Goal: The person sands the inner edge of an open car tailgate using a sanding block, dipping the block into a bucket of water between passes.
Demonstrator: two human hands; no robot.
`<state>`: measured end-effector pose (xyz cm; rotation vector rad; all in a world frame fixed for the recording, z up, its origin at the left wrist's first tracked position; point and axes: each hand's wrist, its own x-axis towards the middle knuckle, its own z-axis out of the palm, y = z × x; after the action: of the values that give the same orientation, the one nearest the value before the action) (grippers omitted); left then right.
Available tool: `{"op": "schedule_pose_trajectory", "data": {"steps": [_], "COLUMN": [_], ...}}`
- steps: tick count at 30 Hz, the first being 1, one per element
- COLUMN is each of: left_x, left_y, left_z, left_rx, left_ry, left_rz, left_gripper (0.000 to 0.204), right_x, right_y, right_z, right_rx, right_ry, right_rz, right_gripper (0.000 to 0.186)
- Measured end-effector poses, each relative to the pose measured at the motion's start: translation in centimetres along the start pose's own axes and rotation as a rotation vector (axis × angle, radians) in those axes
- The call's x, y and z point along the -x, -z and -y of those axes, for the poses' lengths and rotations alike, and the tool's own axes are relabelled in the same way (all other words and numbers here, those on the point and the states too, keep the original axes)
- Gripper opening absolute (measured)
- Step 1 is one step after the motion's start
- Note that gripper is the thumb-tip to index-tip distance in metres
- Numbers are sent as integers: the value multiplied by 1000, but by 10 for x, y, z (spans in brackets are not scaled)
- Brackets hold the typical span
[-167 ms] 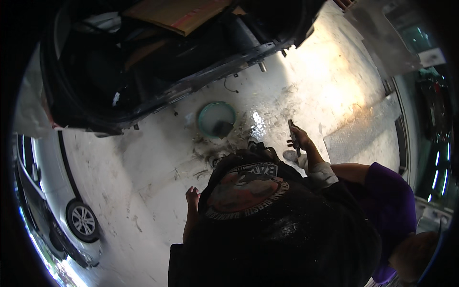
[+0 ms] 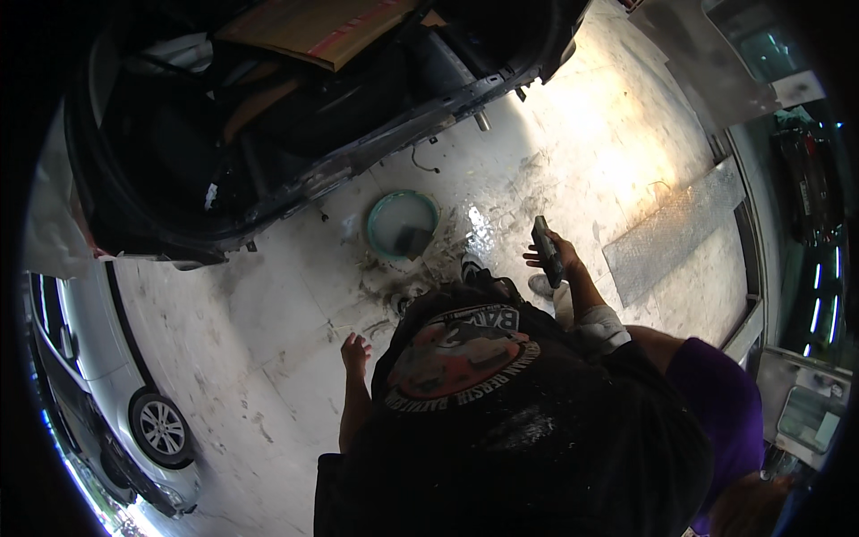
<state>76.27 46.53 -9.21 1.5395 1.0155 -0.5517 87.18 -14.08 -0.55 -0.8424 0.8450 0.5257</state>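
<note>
My right hand (image 2: 567, 259) grips a dark, flat oblong block (image 2: 545, 251), held up on edge in front of my right side. The fingers show beyond the far side of the block. On the other side, my left hand (image 2: 356, 354) hangs low with nothing in it, its fingers loosely bent and apart. Ahead of me on the floor stands a round green tub (image 2: 372, 234) of cloudy liquid. A dark squarish piece (image 2: 413, 242) sticks out of the liquid by the near rim. Neither hand touches the tub.
A car's open rear end (image 2: 268, 215) spans the far left, with cardboard (image 2: 322, 36) inside. A silver car (image 2: 98, 331) stands at left. Close on my right is a person in purple (image 2: 716, 403). Bubble wrap (image 2: 671, 233) lies on the wet, stained floor (image 2: 277, 331).
The block in my right hand has turned, showing more of its broad face. My left hand has risen slightly. The person in purple has shifted lower in view, and my view has moved a little.
</note>
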Motion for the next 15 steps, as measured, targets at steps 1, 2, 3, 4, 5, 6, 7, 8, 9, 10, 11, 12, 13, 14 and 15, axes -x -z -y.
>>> {"op": "schedule_pose_trajectory", "data": {"steps": [1, 2, 3, 4, 5, 6, 7, 8, 9, 10, 11, 12, 13, 14, 15], "left_x": [-3, -5, -9, -10, -9, -7, -6, -5, 2, 8, 7, 5, 5, 6, 7], "left_y": [2, 3, 3, 4, 5, 6, 7, 6, 9, 14, 18, 20, 21, 19, 15], "left_z": [-6, -12, -19, -28, -40, -49, -55, -61, -67, -65, -60, -56, -46, -33, -20], "left_rx": [5, 11, -1, -10, -23, -33, -41, -50, -64, -36, -9, 19, 2, -12, -18], "left_ry": [2, 2, -19, -40, -56, -72, -74, -78, -78, -70, -70, -73, -59, -42, -22], "left_rz": [-7, -18, -19, -26, -33, -43, -43, -39, -23, -31, -47, -59, -68, -74, -79], "left_gripper": [52, 52, 52, 52, 52, 52, 54, 56, 57, 57, 57, 57, 57, 57, 56], "right_x": [5, 13, 23, 29, 31, 33, 40, 50, 43, 32, 29, 26, 21, 11, 0], "right_y": [-1, -1, -6, -10, 0, 11, 8, 9, 42, 72, 75, 79, 92, 112, 131], "right_z": [-5, -10, -15, -22, -32, -41, -47, -51, -69, -86, -92, -97, -104, -113, -122], "right_rx": [-17, 78, 179, 283, 388, 497, 565, 633, 754, 881, 1505, 2115, 1978, 1844, 1978], "right_ry": [-9, 2, 14, 27, 22, 19, -18, -50, -27, -4, 110, 253, 251, 241, 232], "right_rz": [26, -47, -112, -170, -203, -233, -242, -255, -232, -201, -14, 200, 191, 182, 199], "right_gripper": [73, 72, 71, 70, 68, 66, 66, 67, 56, 47, 42, 37, 32, 27, 25]}}
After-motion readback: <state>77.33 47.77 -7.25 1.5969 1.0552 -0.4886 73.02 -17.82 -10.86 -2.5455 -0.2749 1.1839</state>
